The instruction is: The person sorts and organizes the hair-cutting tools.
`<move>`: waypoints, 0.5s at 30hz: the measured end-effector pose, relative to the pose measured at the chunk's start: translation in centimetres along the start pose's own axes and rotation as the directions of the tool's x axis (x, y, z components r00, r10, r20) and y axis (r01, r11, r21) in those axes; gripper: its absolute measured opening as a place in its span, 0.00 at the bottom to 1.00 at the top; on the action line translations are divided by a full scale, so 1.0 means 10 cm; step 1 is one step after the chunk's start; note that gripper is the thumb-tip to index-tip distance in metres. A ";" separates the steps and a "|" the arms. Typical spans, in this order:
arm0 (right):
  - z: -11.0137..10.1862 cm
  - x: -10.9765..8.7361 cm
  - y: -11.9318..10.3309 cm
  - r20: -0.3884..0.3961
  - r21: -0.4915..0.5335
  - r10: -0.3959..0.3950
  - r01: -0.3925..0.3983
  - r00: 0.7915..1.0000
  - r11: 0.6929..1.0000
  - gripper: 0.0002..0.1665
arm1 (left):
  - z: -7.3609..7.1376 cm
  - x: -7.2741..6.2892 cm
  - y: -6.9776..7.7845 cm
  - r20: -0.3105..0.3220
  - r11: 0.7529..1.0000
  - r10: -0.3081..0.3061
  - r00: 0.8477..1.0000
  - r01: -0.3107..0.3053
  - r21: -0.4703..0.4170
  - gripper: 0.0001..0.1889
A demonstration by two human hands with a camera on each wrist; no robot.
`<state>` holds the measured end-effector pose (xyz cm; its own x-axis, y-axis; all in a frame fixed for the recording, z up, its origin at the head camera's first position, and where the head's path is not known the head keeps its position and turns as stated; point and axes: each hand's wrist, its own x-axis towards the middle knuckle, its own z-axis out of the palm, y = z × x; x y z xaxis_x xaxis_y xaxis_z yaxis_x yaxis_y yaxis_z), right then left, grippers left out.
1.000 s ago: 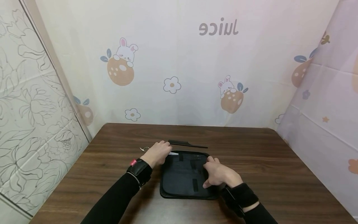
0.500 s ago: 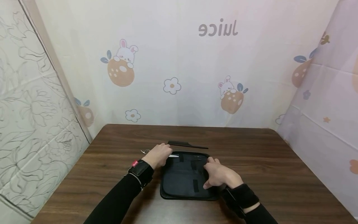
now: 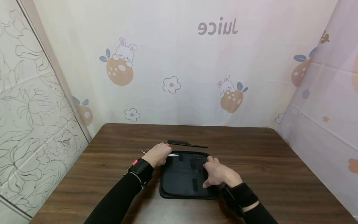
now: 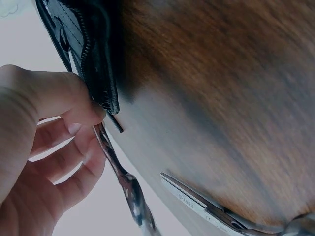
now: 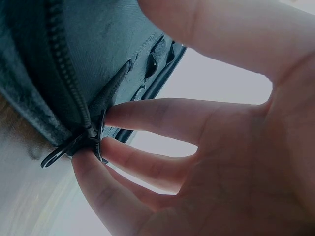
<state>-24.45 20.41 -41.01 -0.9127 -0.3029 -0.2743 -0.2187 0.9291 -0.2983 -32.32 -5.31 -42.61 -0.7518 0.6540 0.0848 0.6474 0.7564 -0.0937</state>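
A black zip case lies unfolded on the table, with dark elastic loops inside. At its upper left, my left hand pinches scissors between thumb and fingers. Their silver blade reaches over the case towards a loop. A second pair of scissors lies on the table in the left wrist view. A ring handle shows left of that hand; I cannot tell which pair it belongs to. My right hand rests on the case's right edge, its extended fingers touching beside a zipper pull.
A black tail comb lies just behind the case. The brown wooden table extends to both sides. Printed curtains hang behind the table and on the right, and a floral panel stands on the left.
My left hand has shifted very slightly while still pinching the scissors, the blade staying over the case's upper left. The right hand and the case have hardly moved.
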 end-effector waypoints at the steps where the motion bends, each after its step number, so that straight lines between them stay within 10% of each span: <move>1: 0.00 0.00 0.00 0.001 0.003 0.003 -0.003 1.000 1.000 0.41 | 0.00 0.00 0.00 0.000 1.000 0.003 1.000 -0.003 -0.003 0.08; 15: 0.00 0.01 -0.01 -0.005 -0.010 0.007 -0.007 1.000 1.000 0.40 | 0.04 0.02 -0.01 -0.012 0.999 0.026 1.000 -0.027 -0.029 0.08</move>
<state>-24.55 20.29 -41.05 -0.9157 -0.2957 -0.2720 -0.2159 0.9331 -0.2877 -32.59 -5.27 -42.97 -0.7328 0.6739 0.0943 0.6706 0.7387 -0.0676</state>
